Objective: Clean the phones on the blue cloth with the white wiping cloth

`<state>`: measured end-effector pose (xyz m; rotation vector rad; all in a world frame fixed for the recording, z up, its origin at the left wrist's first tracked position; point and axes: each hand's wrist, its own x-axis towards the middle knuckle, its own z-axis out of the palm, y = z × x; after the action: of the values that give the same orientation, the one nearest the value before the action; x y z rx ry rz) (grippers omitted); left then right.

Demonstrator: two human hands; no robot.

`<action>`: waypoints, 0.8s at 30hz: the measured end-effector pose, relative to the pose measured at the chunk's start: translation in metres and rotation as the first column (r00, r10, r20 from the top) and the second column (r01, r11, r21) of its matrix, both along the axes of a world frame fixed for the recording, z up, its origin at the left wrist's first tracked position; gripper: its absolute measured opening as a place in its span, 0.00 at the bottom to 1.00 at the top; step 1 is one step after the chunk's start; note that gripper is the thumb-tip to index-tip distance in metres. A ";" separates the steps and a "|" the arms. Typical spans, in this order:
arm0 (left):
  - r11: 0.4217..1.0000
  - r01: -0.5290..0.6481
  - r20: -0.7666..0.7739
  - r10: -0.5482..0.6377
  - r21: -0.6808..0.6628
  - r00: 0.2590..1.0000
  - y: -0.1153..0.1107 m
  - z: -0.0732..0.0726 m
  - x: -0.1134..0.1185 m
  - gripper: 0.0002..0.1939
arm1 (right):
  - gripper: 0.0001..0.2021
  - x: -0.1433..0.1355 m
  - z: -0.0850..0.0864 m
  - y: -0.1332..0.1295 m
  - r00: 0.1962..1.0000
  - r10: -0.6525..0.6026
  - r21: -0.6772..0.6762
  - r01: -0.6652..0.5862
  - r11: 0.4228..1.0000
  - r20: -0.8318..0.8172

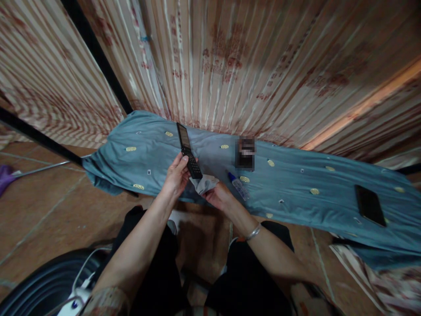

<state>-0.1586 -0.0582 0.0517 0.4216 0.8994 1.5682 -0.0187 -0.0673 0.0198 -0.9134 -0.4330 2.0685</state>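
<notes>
An unfolded black flip phone (191, 164) is held up by my left hand (177, 175), whose thumb lies on the keypad edge. The phone's screen half points up and away. My right hand (219, 195) is closed on a pale cloth (205, 184), which lies against the lower end of the phone. Just right of the cloth, a clear bottle with a blue cap (239, 186) rests on the teal fabric (210, 158). Beyond the bottle is a small dark item (245, 153), blurred out by pixels.
A black smartphone (370, 205) lies on the fabric at the right. Behind stands a patterned curtain (223, 66). Black poles (98, 57) cross the left side. A black coiled item (36, 285) and a white power strip (77, 298) are at the lower left.
</notes>
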 end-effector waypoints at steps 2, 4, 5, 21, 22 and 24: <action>1.000 -0.015 -0.015 0.015 0.000 1.000 0.000 -0.002 0.000 0.22 | 0.06 -0.001 0.000 -0.001 1.000 0.011 -0.024 -0.011 1.000 0.000; 1.000 -0.023 -0.029 0.023 0.004 0.999 0.000 -0.003 0.000 0.26 | 0.07 -0.002 0.001 -0.003 0.999 0.040 -0.010 -0.040 0.999 -0.006; 1.000 -0.027 -0.036 0.027 0.009 0.999 0.000 -0.004 0.001 0.27 | 0.08 -0.003 0.001 -0.004 0.998 0.059 0.007 -0.059 0.998 -0.011; 0.999 -0.026 -0.046 0.024 -0.027 0.999 -0.002 0.001 0.002 0.22 | 0.10 -0.007 0.003 -0.010 0.990 0.138 0.166 -0.139 0.976 0.020; 0.999 -0.022 -0.053 0.020 -0.032 0.998 -0.002 0.002 0.002 0.20 | 0.09 -0.006 0.002 -0.008 0.993 0.117 0.163 -0.120 0.979 0.024; 0.999 -0.018 -0.074 0.015 -0.041 0.997 -0.002 0.004 0.002 0.20 | 0.08 -0.006 0.000 -0.006 0.997 0.074 0.155 -0.078 0.985 0.028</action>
<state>-0.1564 -0.0604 0.0556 0.4457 0.9927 1.5543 -0.0246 -0.0733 0.0195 -0.8379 -0.6410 2.0622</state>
